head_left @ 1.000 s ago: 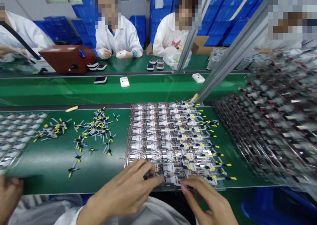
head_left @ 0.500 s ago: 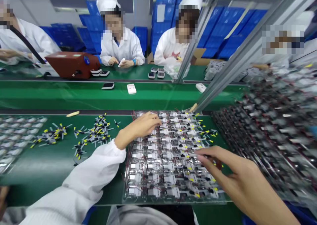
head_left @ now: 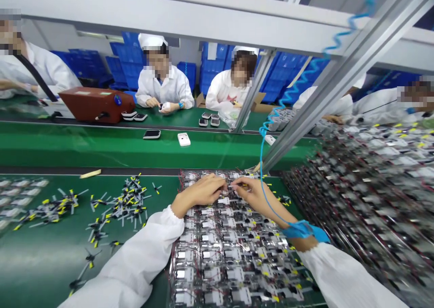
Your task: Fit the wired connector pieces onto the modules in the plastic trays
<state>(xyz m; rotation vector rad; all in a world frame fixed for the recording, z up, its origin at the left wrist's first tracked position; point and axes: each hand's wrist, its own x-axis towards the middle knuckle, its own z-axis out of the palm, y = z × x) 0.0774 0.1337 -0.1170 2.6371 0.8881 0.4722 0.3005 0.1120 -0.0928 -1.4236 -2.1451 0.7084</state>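
My left hand (head_left: 200, 189) and my right hand (head_left: 252, 195) lie close together on the far rows of a large sheet of small wired battery assemblies (head_left: 225, 254). Their fingertips touch the silver packs and red wires, and I cannot tell whether either hand holds a small part. A blue wrist strap (head_left: 305, 230) circles my right wrist. To the left of the sheet lies a loose scatter of black connectors with yellow tips (head_left: 125, 208) on the green bench (head_left: 44, 267).
A blurred stack of wired sheets (head_left: 369, 199) rises at right, behind an aluminium post (head_left: 325, 105) and a coiled blue cord (head_left: 271, 127). Flat packs (head_left: 20, 195) lie at far left. Past a green belt (head_left: 101, 147), co-workers (head_left: 162, 82) handle small white devices.
My right hand has moved from the sheet's right side to its far rows, next to my left hand. The view has tilted upward, so less of the sheet's near part shows.
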